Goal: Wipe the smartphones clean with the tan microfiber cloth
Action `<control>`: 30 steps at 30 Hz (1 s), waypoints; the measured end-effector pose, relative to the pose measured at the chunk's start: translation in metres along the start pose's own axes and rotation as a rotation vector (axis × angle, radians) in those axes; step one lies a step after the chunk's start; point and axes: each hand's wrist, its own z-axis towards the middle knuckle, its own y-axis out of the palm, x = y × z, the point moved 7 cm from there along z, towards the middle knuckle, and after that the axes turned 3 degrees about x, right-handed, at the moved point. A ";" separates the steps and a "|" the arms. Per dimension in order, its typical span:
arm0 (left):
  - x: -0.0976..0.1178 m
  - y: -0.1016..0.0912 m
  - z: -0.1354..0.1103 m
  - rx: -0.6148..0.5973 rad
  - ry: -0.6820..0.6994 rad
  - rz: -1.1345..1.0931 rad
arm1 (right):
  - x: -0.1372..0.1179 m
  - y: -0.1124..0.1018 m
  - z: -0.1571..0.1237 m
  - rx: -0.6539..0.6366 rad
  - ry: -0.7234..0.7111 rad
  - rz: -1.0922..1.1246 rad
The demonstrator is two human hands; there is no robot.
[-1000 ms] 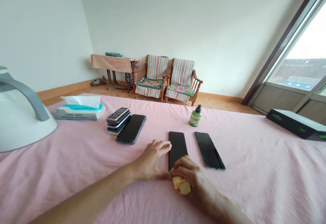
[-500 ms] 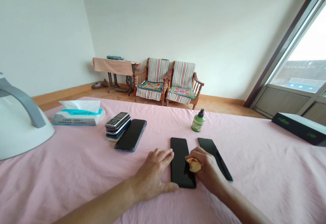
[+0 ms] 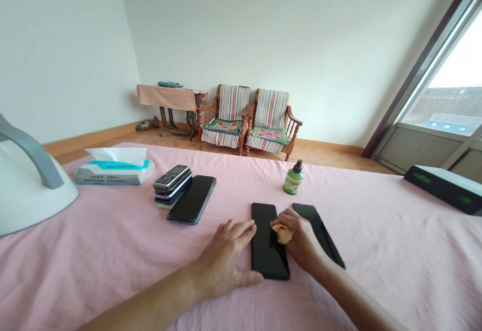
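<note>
A black smartphone (image 3: 265, 250) lies face up on the pink tablecloth (image 3: 150, 260), straight in front of me. My left hand (image 3: 228, 258) rests open along its left edge, fingertips and thumb touching the phone's side. In my right hand (image 3: 299, 235) a crumpled yellow cloth (image 3: 283, 234) is bunched up and pressed on the right part of the screen. Partly covered by that hand, a second smartphone (image 3: 324, 235) lies to the right. Beyond the phones stands a green spray bottle (image 3: 292, 180) with a black top.
On the left are a stack of several phones (image 3: 171, 183), a large smartphone (image 3: 194, 198) leaning against it, a tissue pack (image 3: 113, 170) and a white kettle (image 3: 30, 185). A black box (image 3: 444, 188) sits at the far right. Two wooden armchairs (image 3: 269, 120) stand behind the table.
My right hand has slid the yellow cloth slightly up and left along the screen. My left hand has stayed at the phone's edge.
</note>
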 end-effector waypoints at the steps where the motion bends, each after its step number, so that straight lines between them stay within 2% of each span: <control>1: 0.000 0.000 0.000 0.001 0.001 -0.002 | -0.006 -0.001 -0.012 -0.036 0.007 0.033; 4: 0.000 0.000 0.001 0.004 -0.006 0.000 | -0.020 -0.006 -0.041 -0.079 0.035 0.077; 6: 0.000 0.000 0.001 0.005 -0.010 0.005 | -0.022 -0.006 -0.045 -0.093 0.044 0.074; 8: 0.000 0.001 0.001 0.009 -0.003 0.005 | -0.017 -0.004 -0.035 -0.089 0.031 0.053; 13: -0.001 0.000 0.000 0.018 0.021 0.006 | 0.011 0.007 0.020 0.037 -0.024 -0.096; 17: 0.003 -0.003 0.000 0.003 0.013 -0.008 | 0.024 0.021 0.050 0.068 -0.038 -0.110; 22: 0.006 -0.005 0.001 0.013 -0.001 -0.023 | 0.016 0.036 0.058 0.023 -0.104 -0.045; 27: -0.009 0.001 -0.001 0.079 -0.148 -0.040 | 0.006 0.043 0.053 -0.048 -0.171 0.016; 30: -0.011 0.002 -0.002 0.113 -0.173 -0.059 | -0.005 0.043 0.044 -0.091 -0.212 0.054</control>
